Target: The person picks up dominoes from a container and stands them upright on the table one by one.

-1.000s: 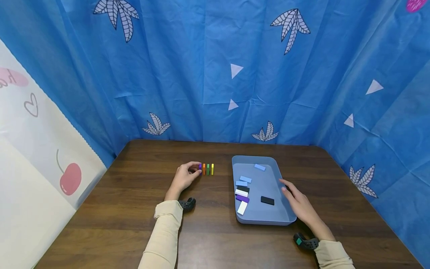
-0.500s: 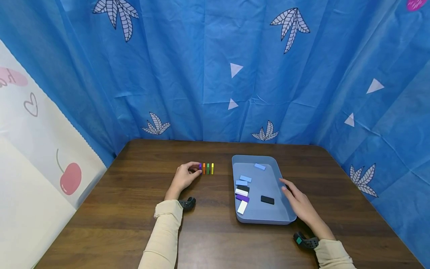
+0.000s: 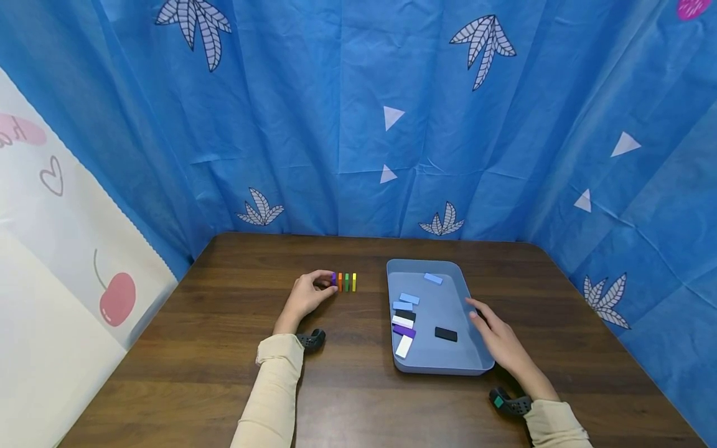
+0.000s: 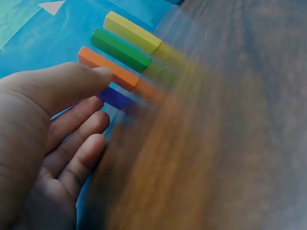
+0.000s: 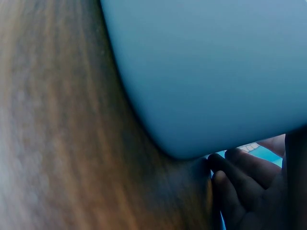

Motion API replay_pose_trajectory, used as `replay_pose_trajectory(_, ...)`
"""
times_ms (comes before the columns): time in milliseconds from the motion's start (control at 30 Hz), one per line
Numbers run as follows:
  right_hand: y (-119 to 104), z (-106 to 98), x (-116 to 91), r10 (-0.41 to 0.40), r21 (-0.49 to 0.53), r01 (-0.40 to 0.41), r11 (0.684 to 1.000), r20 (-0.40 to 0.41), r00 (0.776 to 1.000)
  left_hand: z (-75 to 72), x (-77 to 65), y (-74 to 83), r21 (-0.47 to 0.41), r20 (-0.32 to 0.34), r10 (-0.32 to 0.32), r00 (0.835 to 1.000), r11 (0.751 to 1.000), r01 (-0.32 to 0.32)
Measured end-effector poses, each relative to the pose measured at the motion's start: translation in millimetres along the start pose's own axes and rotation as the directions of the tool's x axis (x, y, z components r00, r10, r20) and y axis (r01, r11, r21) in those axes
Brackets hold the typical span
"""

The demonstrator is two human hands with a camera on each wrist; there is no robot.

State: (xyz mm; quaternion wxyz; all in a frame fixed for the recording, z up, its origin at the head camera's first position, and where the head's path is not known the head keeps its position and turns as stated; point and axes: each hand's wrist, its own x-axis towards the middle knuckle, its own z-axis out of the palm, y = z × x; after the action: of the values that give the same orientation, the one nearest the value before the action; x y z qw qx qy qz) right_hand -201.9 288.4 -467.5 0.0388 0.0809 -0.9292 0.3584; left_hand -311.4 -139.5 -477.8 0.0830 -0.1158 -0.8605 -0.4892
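Observation:
My left hand (image 3: 307, 292) is at the left end of a short row of upright dominoes, its thumb and index finger pinching the purple domino (image 3: 333, 278). To its right stand an orange domino (image 3: 340, 282), a green domino (image 3: 346, 282) and a yellow domino (image 3: 354, 282), with small gaps between. In the left wrist view the thumb covers part of the orange domino (image 4: 115, 69) and the purple one (image 4: 113, 97) is mostly hidden. My right hand (image 3: 498, 339) rests at the right rim of a blue-grey tray (image 3: 442, 371), fingers loosely extended.
Inside the tray, several light blue, black, white and purple dominoes lie flat, most along its left side, with a black domino (image 3: 445, 334) apart. A blue curtain (image 3: 358, 124) hangs behind the brown wooden table (image 3: 347, 398).
Almost nothing differs: the thumb of my left hand shifts very slightly at the purple domino. My right hand and the tray keep their places.

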Motion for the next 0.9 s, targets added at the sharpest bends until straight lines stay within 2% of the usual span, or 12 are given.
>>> replay_pose_trajectory(133,-1,0,0,0.006,-0.004,-0.006,1.0,0.001,1.0,-3.9,-1.2,2.4,-0.021,0.011,-0.012,1.0,1.0,0.012)
replay_pose_trajectory(567,-3,-1,-1,0.019,0.014,-0.02,1.0,0.012,1.0,-11.9,0.1,6.4,-0.029,-0.012,0.033,0.999,0.999,-0.034)
replay_pose_trajectory(900,-3,0,-1,0.022,0.009,-0.022,1.0,0.006,1.0,-24.8,3.4,27.3,-0.019,-0.073,0.064,0.995,0.998,-0.066)
